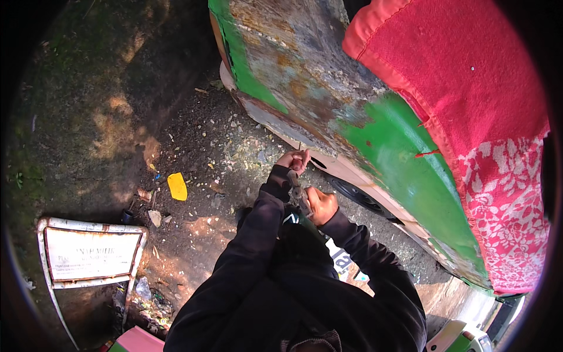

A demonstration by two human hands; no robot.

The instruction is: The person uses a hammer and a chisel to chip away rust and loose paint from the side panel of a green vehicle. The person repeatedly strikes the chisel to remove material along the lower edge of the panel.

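Note:
Both my hands are closed in front of my body, beside the lower edge of a vehicle body panel (404, 158) with green paint and bare, rusty patches. Between them is a worn grey metal tool (297, 192); its exact kind is too small and shaded to tell. My left hand (295, 161) curls its fingers at the tool's far end, close to the panel's pale lower edge. Lower and to the right, my right hand (321, 206) wraps round the tool's near end. My sleeves and the dark clothing below hide part of it.
A red cloth (451, 70) with a patterned part drapes over the vehicle at right. A black tyre (360, 195) shows under the panel. A white metal-framed sign (91, 252) stands at lower left. On the debris-strewn ground lies a yellow piece (177, 186).

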